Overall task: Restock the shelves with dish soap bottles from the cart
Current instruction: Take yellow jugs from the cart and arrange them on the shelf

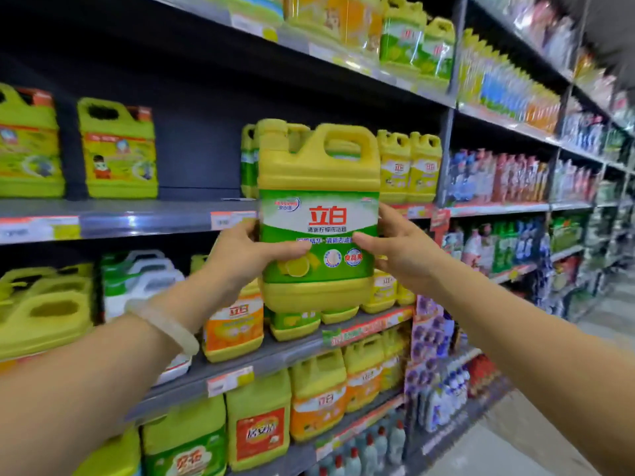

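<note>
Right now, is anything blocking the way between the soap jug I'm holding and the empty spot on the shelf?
Nothing visible does. The jug, held by the left hand and right hand, is raised before the bare stretch of shelf between the yellow bottle and the row of matching jugs.

Dish soap bottle (318, 214) held upright in front of the middle shelf (144, 219), left hand (247, 250) on its left side, right hand (398, 247) on its right. Two jugs (118, 149) stand far left on that shelf; a row of bottles (409, 166) stands just right, behind.
</note>
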A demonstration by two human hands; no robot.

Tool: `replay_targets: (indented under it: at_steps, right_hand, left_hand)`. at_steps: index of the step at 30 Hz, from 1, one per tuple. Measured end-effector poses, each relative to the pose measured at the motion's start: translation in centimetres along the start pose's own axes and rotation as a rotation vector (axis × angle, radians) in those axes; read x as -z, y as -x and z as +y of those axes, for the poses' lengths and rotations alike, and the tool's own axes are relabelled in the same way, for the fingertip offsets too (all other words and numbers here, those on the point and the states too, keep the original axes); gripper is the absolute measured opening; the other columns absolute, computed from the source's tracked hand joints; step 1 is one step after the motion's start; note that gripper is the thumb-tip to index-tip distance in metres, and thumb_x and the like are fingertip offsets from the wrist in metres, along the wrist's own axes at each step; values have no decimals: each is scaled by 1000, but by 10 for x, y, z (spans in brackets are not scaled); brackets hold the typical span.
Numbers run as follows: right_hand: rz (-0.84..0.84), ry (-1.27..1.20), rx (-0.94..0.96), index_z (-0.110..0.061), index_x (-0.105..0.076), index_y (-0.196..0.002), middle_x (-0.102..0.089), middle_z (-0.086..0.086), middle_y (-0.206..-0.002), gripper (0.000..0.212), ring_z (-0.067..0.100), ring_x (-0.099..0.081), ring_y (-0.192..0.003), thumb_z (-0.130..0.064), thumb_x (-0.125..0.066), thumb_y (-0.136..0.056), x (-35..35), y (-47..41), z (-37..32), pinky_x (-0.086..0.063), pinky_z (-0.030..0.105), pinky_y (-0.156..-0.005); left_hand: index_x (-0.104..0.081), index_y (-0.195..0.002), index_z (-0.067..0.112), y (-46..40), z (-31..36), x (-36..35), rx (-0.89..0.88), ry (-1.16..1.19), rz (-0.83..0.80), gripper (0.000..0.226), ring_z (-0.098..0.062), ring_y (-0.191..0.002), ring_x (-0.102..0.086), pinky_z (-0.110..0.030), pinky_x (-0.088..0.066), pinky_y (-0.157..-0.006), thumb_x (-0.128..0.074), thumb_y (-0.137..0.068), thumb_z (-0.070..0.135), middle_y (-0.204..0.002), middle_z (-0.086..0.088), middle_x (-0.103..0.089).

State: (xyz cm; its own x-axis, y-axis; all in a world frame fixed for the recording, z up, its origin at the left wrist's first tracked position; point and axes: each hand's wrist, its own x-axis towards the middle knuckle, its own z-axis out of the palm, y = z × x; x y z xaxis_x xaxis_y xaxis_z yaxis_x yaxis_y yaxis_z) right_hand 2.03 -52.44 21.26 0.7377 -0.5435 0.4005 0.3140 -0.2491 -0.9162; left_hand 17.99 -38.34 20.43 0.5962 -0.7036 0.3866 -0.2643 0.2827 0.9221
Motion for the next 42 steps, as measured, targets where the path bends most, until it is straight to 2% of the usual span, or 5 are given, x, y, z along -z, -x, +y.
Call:
replay_targets:
  at_steps: [11,20,28,36,42]
  right_hand:
    - [4,-12,230,-23,-51,-115,-58,6,-116,36,10,-63,-83,5,-50,-92,18,-237,-20,-51,13,-51]
    - [-69,-123,194,-16,-45,-138,-58,9,-132,54,29,-58,-117,7,-52,-89,27,-369,62,-48,46,-98]
    - [185,172,254,-11,-64,-114,-68,8,-112,43,22,-64,-104,-16,-78,-74,49,-407,93,-50,43,-96]
    - [649,696,254,-13,-37,-137,-37,14,-136,93,30,-32,-129,-46,-82,-63,119,-410,92,-31,42,-106]
    - [360,376,22,-23,-8,-149,-35,10,-146,149,31,-32,-136,-59,-87,-28,154,-438,109,-28,51,-113]
  left_hand:
    - [-65,-112,12,-219,35,11,-186,-43,147,57,-14,-83,-69,-25,-53,-66,-85,-58,15,-103,-2,-71]
    - [-61,-119,9,-328,-19,28,-35,-110,196,62,-22,-94,-67,-33,-52,-79,-84,-62,12,-111,-7,-69]
    - [-56,-123,9,-368,-41,22,-2,-169,184,61,-23,-102,-65,-37,-51,-90,-80,-68,16,-115,-7,-67]
    - [-54,-120,11,-389,-42,8,64,-173,165,50,-17,-91,-65,-34,-48,-82,-75,-75,12,-111,-6,-67]
    - [-55,-113,14,-394,-43,5,85,-174,163,41,-17,-91,-65,-33,-49,-75,-72,-76,11,-101,-3,-68]
